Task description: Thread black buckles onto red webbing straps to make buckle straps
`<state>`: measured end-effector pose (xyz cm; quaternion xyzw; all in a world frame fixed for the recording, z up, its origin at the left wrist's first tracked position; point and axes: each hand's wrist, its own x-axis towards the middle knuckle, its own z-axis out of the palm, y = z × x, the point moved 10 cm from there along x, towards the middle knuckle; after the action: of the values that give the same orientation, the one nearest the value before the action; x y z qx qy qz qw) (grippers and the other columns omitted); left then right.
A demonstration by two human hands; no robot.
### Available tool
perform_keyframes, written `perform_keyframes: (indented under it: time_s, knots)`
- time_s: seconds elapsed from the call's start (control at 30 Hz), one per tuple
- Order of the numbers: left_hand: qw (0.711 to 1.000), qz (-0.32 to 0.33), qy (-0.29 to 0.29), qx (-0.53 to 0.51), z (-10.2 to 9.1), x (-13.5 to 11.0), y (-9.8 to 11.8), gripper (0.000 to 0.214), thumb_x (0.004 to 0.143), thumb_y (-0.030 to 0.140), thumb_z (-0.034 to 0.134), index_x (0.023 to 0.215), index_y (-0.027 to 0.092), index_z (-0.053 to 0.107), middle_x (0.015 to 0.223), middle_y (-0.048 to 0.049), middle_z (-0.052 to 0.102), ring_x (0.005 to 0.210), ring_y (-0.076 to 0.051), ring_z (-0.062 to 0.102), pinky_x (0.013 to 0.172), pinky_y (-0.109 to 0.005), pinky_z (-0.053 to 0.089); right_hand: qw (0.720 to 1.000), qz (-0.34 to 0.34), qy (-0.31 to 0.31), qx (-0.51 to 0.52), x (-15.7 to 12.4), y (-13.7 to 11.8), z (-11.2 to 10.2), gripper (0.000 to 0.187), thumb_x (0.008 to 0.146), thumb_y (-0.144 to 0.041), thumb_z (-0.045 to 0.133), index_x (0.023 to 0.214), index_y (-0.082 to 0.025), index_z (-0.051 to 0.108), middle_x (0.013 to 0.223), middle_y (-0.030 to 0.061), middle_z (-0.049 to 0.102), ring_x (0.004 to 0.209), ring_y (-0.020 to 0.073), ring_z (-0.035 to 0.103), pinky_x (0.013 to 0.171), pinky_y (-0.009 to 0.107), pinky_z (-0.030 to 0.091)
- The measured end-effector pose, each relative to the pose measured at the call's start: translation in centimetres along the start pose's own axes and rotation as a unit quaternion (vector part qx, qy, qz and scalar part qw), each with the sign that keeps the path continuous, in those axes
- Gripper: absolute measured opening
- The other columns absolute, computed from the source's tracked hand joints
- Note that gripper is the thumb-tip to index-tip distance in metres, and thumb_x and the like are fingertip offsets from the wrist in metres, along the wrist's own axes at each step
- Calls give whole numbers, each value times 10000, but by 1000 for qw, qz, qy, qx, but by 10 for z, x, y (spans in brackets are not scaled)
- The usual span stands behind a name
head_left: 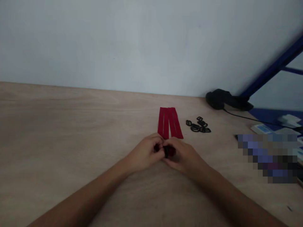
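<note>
Fingers curled inward, my left hand (149,152) and my right hand (183,154) meet at the middle of the table. Between them are a small black buckle (166,152) and a piece of red strap (172,151), both partly hidden by the fingers. My left fingertips press at the buckle's left side, where a little red also shows. My right thumb and fingers close round the red strap on the other side. Whether the strap passes through the buckle I cannot tell. Just beyond my hands, flat red strips (166,121) lie side by side.
Several black slider buckles (199,125) lie loose right of the red strips. A black object with a cable (219,98) rests by the wall at back right. A blurred-out patterned item (267,157) is at the right edge. Blue metal framing (272,67) rises behind.
</note>
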<state>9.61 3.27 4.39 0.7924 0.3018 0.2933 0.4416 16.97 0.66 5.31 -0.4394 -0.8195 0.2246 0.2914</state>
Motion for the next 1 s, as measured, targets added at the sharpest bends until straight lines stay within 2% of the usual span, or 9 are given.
perform_keyframes:
  time_s: [0.17,0.23,0.3,0.4,0.5,0.63,0.83,1.0]
  knots:
    - [999,29,24,14,-2,1,9,164,747,58,511,662,176,434,861,-19,495,811,-148,503,706,-241,408,999,-21,23,-40,1,-7,-5,340,696,-112,645,1020,-188,576,961,56,697,832,188,667,731,274,507]
    - [998,28,49,12,-11,1,8,210,733,42,493,635,185,374,846,-17,495,792,-145,497,692,-242,400,997,-11,47,-65,-1,-5,-13,307,701,-139,646,998,-184,584,909,54,703,769,187,671,688,269,508]
    - [994,22,106,19,-29,-1,4,250,715,10,454,622,194,311,831,-17,506,777,-142,492,693,-248,388,993,19,76,-84,-3,1,-23,259,715,-180,652,966,-176,588,823,45,696,672,177,656,628,266,503]
    - [991,27,125,27,-39,-2,4,202,773,48,468,666,190,373,896,-33,539,815,-151,514,730,-263,410,992,41,95,-78,-3,5,-30,227,738,-204,652,954,-176,587,787,32,685,634,162,643,609,260,501]
    - [995,36,84,50,-28,-1,9,44,830,161,546,811,179,511,944,-47,537,872,-170,533,781,-286,447,994,-6,88,-65,0,-7,-23,270,732,-159,637,996,-179,582,898,52,691,769,175,663,693,268,515]
    - [998,38,36,40,-11,1,13,76,845,153,552,774,162,574,1014,-66,532,932,-169,556,811,-277,473,996,-41,70,-45,2,-13,-12,273,729,-109,600,989,-190,586,934,54,680,840,171,656,748,272,517]
    - [999,15,22,33,-3,1,7,97,799,72,545,772,147,600,1008,-60,511,857,-150,558,717,-247,470,997,-8,66,-25,2,-1,-7,289,691,-113,614,968,-188,586,914,52,687,796,173,658,711,274,515]
    - [999,24,39,3,-5,1,7,141,760,37,547,672,146,531,1005,-55,483,919,-158,539,758,-246,451,998,15,64,-2,2,1,-4,306,662,-123,625,956,-190,579,906,41,698,773,172,664,699,272,506]
